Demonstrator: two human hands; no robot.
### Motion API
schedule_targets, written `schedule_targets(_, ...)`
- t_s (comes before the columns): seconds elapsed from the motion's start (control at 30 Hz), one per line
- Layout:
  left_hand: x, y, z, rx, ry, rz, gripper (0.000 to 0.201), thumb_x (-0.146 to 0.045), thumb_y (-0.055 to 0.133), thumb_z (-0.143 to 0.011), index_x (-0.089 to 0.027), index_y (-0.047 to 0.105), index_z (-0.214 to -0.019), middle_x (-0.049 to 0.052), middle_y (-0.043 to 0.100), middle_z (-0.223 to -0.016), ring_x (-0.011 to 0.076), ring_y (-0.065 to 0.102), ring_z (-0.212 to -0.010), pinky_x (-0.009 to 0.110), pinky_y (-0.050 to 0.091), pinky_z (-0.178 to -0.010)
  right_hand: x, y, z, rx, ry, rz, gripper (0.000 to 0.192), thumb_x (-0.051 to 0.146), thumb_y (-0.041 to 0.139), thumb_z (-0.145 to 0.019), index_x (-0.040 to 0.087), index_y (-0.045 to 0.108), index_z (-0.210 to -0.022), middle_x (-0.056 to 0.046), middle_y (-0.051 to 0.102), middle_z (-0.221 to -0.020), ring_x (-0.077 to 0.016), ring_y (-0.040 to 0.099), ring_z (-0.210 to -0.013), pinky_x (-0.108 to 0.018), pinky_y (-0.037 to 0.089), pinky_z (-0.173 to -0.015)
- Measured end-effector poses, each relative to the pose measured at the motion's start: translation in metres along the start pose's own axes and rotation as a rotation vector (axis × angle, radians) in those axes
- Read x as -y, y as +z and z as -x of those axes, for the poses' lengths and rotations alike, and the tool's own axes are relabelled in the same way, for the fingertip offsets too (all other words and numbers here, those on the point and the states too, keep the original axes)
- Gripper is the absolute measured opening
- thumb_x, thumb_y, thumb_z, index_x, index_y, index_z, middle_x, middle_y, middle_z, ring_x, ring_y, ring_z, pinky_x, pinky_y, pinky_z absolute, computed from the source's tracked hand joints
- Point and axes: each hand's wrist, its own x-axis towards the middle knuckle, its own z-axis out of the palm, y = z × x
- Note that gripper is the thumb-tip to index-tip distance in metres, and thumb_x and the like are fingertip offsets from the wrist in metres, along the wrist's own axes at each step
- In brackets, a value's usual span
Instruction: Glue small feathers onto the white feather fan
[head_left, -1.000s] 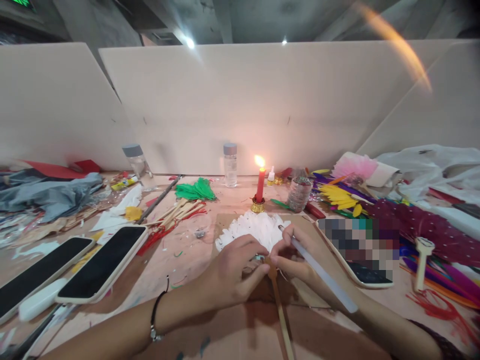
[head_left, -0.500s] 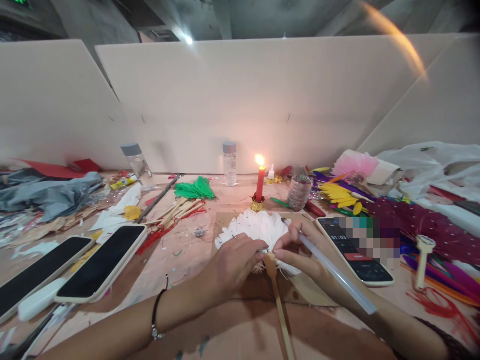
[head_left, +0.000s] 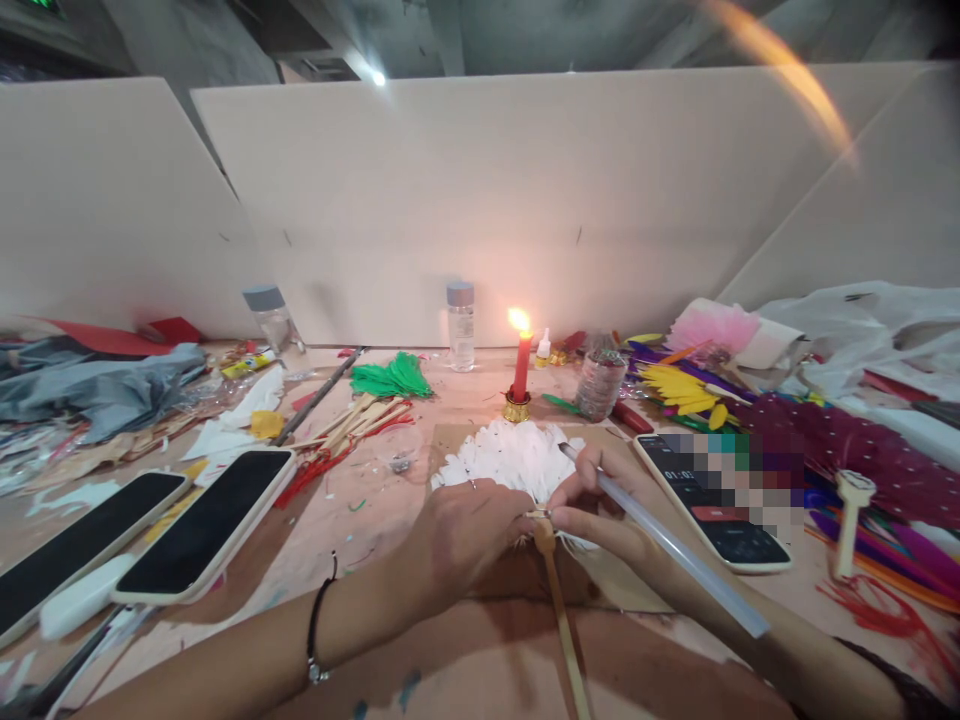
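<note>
A white feather fan [head_left: 504, 453] lies on a brown cardboard sheet [head_left: 622, 590], its wooden handle [head_left: 564, 626] pointing toward me. My left hand [head_left: 459, 537] pinches the fan at the base of the feathers, where they meet the handle. My right hand [head_left: 604, 507] holds a translucent glue stick [head_left: 667, 541] that slants back over my wrist, and its fingertips press on the same joint. Just beyond the fan a lit red candle [head_left: 520, 366] stands in a gold holder.
Two dark phones [head_left: 202, 523] lie at the left. A phone with a lit screen [head_left: 701, 500] lies at the right of my right hand. Coloured feathers [head_left: 686, 392], a green feather fan [head_left: 390, 379], two clear bottles [head_left: 460, 326] and a maroon fan [head_left: 847, 445] crowd the desk. White partition boards [head_left: 480, 200] stand behind.
Both hands have shifted slightly on the fan's base, and the glue stick's rear end has swung lower and to the right. The view has moved a little, showing more of the lit phone.
</note>
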Motion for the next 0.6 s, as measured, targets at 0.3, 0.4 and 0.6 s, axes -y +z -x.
schedule_targets(0.3, -0.0002, -0.0011, 0.0001, -0.023, 0.060, -0.093, 0.028, -0.028, 0.043, -0.116, -0.018, 0.064, -0.101, 0.000, 0.066, -0.079, 0.0149, 0.057, -0.069, 0.030, 0.037, -0.064, -0.0038, -0.0020, -0.0008, 0.023, 0.026, -0.021, 0.045, 0.039, 0.088, -0.090, 0.027, 0.045, -0.088, 0.002, 0.078, -0.086, -0.0182, 0.072, -0.082, -0.031, 0.052, -0.076)
schedule_targets(0.4, 0.0011, -0.0003, 0.0011, -0.022, 0.063, -0.102, 0.027, -0.025, 0.044, -0.115, -0.018, 0.064, -0.099, 0.000, 0.064, -0.076, 0.0153, 0.056, -0.068, 0.030, 0.035, -0.062, 0.0004, -0.0008, 0.0000, 0.021, 0.034, -0.017, 0.046, 0.039, 0.089, -0.089, 0.027, 0.044, -0.087, 0.002, 0.077, -0.084, -0.0181, 0.071, -0.080, -0.031, 0.053, -0.076)
schedule_targets(0.6, 0.0022, -0.0004, 0.0032, 0.030, 0.045, -0.066, 0.026, -0.021, 0.045, -0.113, -0.019, 0.065, -0.096, 0.001, 0.066, -0.077, 0.0157, 0.056, -0.069, 0.030, 0.035, -0.062, -0.0039, -0.0018, 0.0011, 0.037, 0.042, -0.016, 0.046, 0.038, 0.087, -0.090, 0.027, 0.043, -0.087, 0.002, 0.077, -0.085, -0.0183, 0.070, -0.080, -0.031, 0.050, -0.073)
